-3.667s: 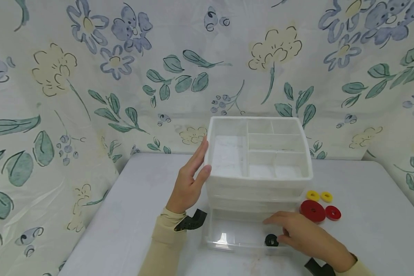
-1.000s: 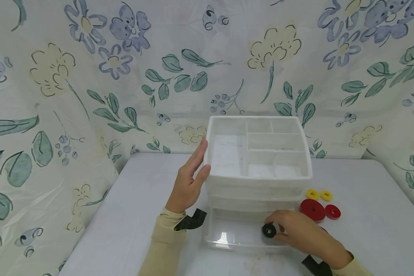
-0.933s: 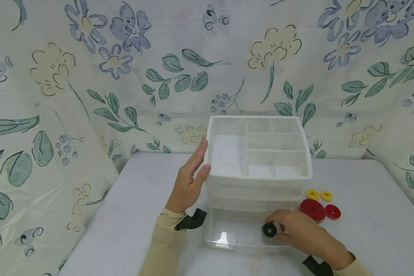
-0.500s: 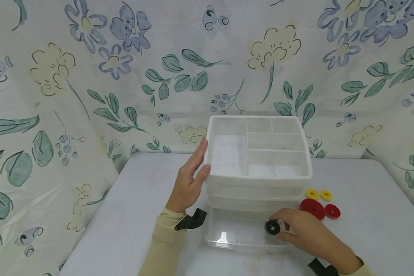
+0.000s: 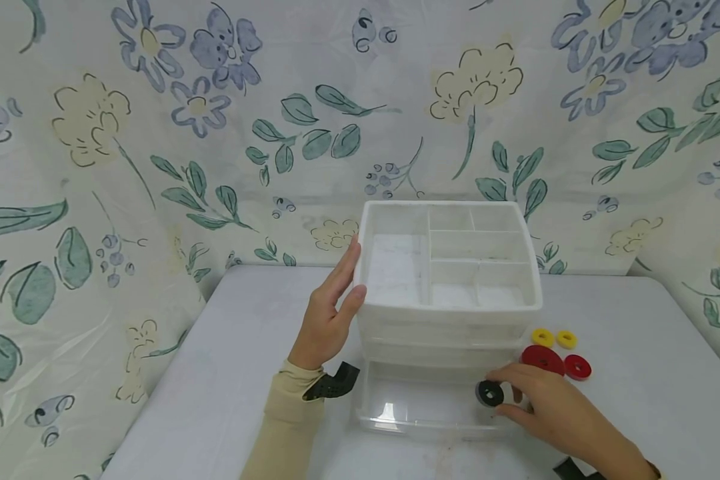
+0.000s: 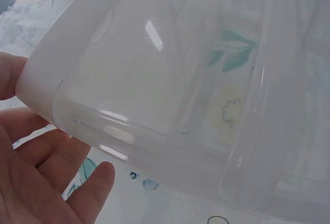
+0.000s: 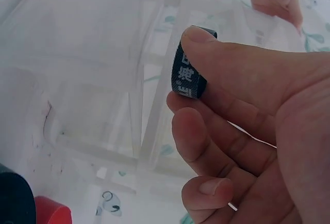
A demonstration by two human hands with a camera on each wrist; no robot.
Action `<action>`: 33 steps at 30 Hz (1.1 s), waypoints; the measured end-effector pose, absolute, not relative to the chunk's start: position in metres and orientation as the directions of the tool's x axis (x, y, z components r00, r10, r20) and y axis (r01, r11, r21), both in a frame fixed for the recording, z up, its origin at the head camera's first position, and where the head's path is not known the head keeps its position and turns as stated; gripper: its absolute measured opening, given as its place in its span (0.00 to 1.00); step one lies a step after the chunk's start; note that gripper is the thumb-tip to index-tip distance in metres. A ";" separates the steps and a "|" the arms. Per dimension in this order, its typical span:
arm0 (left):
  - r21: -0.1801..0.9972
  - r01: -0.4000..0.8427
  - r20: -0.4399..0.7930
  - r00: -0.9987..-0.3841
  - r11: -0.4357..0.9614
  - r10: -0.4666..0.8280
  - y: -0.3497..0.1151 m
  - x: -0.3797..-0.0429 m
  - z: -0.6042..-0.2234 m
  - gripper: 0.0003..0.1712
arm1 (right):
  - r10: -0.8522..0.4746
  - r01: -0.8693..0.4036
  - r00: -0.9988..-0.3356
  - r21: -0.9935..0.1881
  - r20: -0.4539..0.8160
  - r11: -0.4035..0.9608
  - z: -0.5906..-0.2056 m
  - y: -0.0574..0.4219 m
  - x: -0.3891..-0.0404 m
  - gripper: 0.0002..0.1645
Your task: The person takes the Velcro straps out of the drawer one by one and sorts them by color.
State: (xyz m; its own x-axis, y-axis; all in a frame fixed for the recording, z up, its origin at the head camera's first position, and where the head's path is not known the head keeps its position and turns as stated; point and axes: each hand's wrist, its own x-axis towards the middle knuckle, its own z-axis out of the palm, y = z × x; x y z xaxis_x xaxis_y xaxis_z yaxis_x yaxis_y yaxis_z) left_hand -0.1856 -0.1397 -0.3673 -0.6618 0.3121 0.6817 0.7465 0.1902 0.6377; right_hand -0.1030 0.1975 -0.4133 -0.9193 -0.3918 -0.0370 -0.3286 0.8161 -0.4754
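A white drawer organizer (image 5: 450, 310) with divided compartments on top stands on the table. Its clear bottom drawer (image 5: 414, 393) is pulled out toward me. My left hand (image 5: 324, 320) rests against the organizer's left side with the fingers extended; in the left wrist view its fingers (image 6: 49, 157) lie around the box's edge. Between thumb and fingers, my right hand (image 5: 552, 407) pinches a small black roll (image 5: 490, 393) at the drawer's right end. White lettering shows on the rim of that roll (image 7: 186, 72) in the right wrist view.
Right of the organizer lie a large red roll (image 5: 542, 359), a smaller red roll (image 5: 577, 367) and two yellow rings (image 5: 555, 338). The white table (image 5: 264, 307) meets a floral cloth (image 5: 312, 87) behind and at both sides.
The black roll lay in the drawer at first. My right hand has since pinched it, lifted it and carried it to the right. The left hand has stayed in place.
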 end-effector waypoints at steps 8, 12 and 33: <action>0.637 0.745 0.679 -0.665 0.201 0.311 -0.140 -0.184 -0.367 0.36 | -0.328 -0.273 -0.944 -0.476 -0.035 0.836 -0.415 0.206 -0.099 0.26; 0.637 0.744 0.679 -0.665 0.202 0.311 -0.140 -0.184 -0.367 0.35 | -0.300 -0.254 -0.953 -0.457 -0.031 0.853 -0.416 0.210 -0.097 0.27; 0.637 0.744 0.680 -0.666 0.201 0.307 -0.140 -0.185 -0.368 0.36 | -0.235 -0.208 -0.972 -0.422 -0.012 0.882 -0.425 0.234 -0.091 0.29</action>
